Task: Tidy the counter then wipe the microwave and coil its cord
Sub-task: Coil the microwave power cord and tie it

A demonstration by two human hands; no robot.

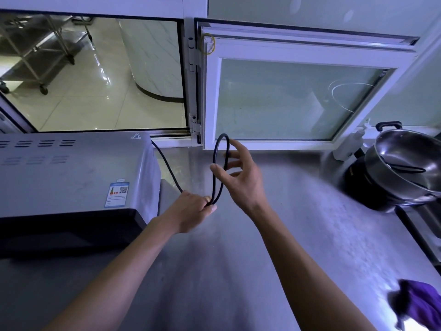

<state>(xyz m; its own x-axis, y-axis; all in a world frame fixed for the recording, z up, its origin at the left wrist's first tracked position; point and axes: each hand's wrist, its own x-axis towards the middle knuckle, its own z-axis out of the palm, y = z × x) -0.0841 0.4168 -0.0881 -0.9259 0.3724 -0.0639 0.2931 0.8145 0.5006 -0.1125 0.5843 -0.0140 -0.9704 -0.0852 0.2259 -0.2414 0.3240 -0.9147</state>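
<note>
Head view, steel surface (298,211), both forearms in frame.

Microwave (71,177) sits at left on surface, grey top w/ vent slots and an energy label (117,194) near its right front corner; dark door faces the person. Black cord (167,163) leaves the rear right of the microwave, runs down and fwd to the left hand (193,211).

Left hand: fingers curled round the cord, gripping the base of a tall narrow loop just right of the microwave's side. Loop stands roughly upright above the surface, top reaching in front of the lower window frame (262,145).

Right hand (238,175): thumb and fingertips pinch the upper part of the loop; other fingers loosely spread, palm turned left. The two hands are near each other, right one higher and further back.

Right edge: stacked steel pots (405,163) on surface, white bottle (348,144) just behind them at the window sill. Purple cloth (420,306) lies crumpled at lower right of surface, well apart from both hands.

Cord's plug end not visible.
</note>
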